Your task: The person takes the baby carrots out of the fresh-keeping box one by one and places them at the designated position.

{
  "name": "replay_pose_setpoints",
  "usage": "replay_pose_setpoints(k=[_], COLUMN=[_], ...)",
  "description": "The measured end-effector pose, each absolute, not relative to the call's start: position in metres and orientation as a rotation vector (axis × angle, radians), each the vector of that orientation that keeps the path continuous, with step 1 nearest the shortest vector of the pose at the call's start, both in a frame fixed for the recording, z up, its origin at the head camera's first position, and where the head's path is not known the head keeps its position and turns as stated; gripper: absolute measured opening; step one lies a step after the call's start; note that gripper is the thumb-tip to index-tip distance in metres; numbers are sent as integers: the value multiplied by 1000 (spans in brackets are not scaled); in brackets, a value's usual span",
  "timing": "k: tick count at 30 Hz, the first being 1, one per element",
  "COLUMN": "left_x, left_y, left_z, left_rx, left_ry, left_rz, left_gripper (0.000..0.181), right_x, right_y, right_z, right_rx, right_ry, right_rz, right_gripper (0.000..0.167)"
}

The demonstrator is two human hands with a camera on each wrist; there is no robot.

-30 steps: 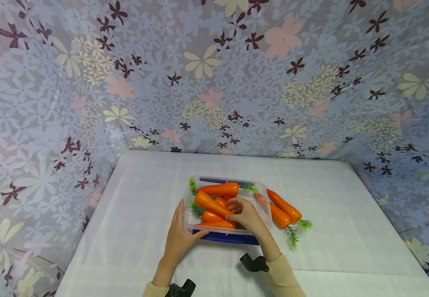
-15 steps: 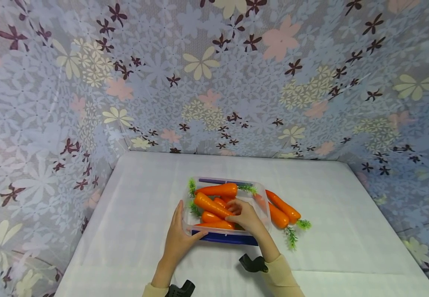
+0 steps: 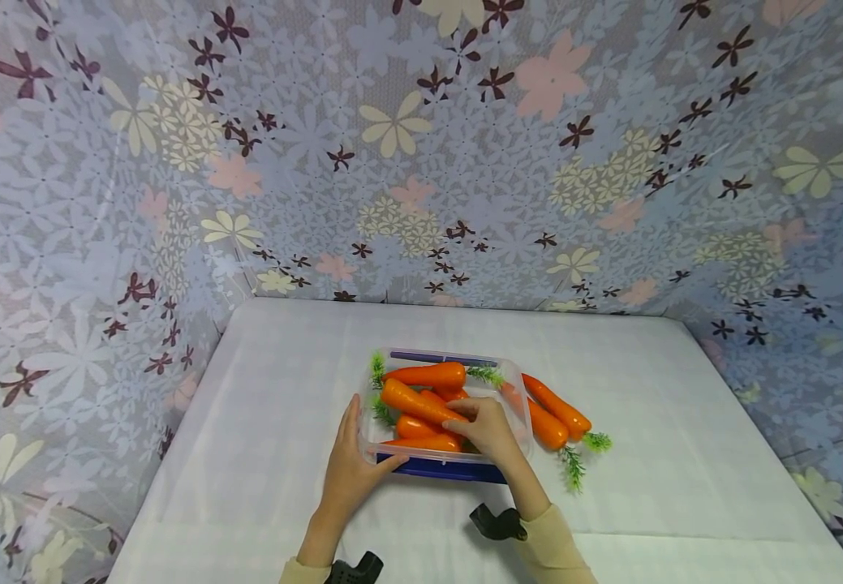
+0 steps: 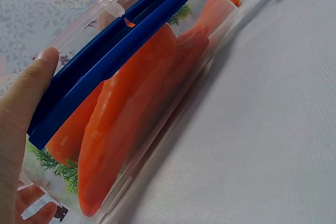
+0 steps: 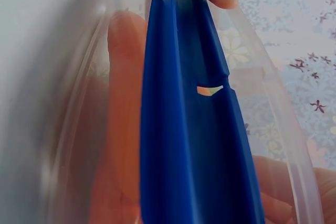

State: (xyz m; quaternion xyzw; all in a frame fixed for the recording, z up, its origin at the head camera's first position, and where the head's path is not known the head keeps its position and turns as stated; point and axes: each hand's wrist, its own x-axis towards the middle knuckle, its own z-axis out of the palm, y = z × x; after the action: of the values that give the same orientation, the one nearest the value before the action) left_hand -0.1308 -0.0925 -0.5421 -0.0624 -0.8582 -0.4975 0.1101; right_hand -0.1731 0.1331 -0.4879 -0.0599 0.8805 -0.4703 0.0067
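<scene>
A clear plastic food container (image 3: 526, 405) with blue side clips (image 3: 439, 468) stands on the white-covered table, holding several orange toy carrots with green tops. My left hand (image 3: 348, 466) grips its front left corner, thumb at the front by the clip and fingers along the left side. Inside the box, my right hand (image 3: 490, 426) pinches the thick end of a carrot (image 3: 414, 400) lying slantwise on top of the others. Another carrot (image 3: 428, 375) lies along the back wall. In the left wrist view, a carrot (image 4: 126, 98) shows through the front wall.
Outside the container, two carrots lie to its right: one (image 3: 548, 426) close to the wall, the other (image 3: 560, 405) beyond it. White cloth (image 3: 684, 454) covers the table, and a floral curtain (image 3: 421, 162) rises behind and at both sides.
My right fingers have closed in slightly around the carrot's thick end. The left hand and the container have stayed put.
</scene>
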Motion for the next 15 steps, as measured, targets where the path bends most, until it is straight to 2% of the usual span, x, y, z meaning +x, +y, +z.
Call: replay_pose_setpoints(k=[15], left_x=[-131], left_y=[-93], left_z=[-542], left_rx=[-175], left_ry=[-2523], left_rz=[-1454], left_gripper=[115], right_x=[-167], right_y=[134], right_z=[-485], right_rx=[-193], right_ry=[2844], right_rz=[-1681], right_gripper=[25])
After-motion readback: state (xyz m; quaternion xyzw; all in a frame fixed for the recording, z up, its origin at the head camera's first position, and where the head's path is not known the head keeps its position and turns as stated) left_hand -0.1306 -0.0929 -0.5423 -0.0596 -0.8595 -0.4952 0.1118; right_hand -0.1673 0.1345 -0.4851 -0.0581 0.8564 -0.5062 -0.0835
